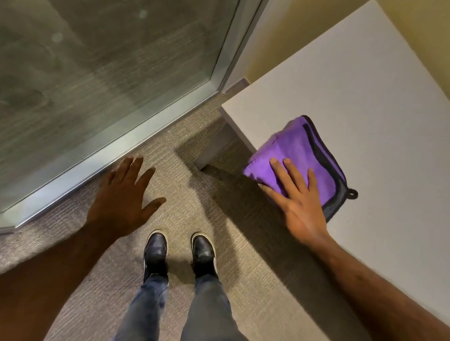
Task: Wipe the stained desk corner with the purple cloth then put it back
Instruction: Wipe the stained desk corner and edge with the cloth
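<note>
A folded purple cloth (pixel 302 149) with a dark border and a small hanging loop lies on the white desk (pixel 386 106), at its near edge a little in from the left corner, partly overhanging. My right hand (pixel 298 198) lies flat on the near part of the cloth, fingers spread and pressing it down on the desk. My left hand (pixel 125 191) hovers over the carpet to the left, fingers apart, holding nothing. No stain is visible on the desk surface.
A glass panel (pixel 90 50) in a metal frame stands to the left, reaching the carpeted floor (pixel 234 258). A desk leg (pixel 215 146) descends under the corner. My feet in dark shoes stand on the carpet. A beige wall runs behind the desk.
</note>
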Motion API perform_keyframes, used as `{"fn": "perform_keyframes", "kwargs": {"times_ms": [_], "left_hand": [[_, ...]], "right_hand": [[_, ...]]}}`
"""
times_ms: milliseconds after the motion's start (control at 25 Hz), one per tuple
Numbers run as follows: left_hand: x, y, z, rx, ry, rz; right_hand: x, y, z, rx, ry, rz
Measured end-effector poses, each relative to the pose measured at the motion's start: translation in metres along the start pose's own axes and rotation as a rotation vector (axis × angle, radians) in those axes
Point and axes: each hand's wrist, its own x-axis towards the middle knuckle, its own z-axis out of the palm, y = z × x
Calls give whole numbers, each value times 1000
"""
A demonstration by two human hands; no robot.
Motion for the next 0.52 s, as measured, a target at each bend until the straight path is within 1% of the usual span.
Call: {"fn": "perform_keyframes", "kwargs": {"times_ms": [120,240,520], "left_hand": [[1,-3,0,-26,10,8],[3,-8,-2,-32,17,2],[15,-10,-14,40,45,7]], "right_hand": [[28,-10,-6,-5,-40,79],[82,-23,-17,69,-37,108],[153,-36,-33,97,5,19]]}}
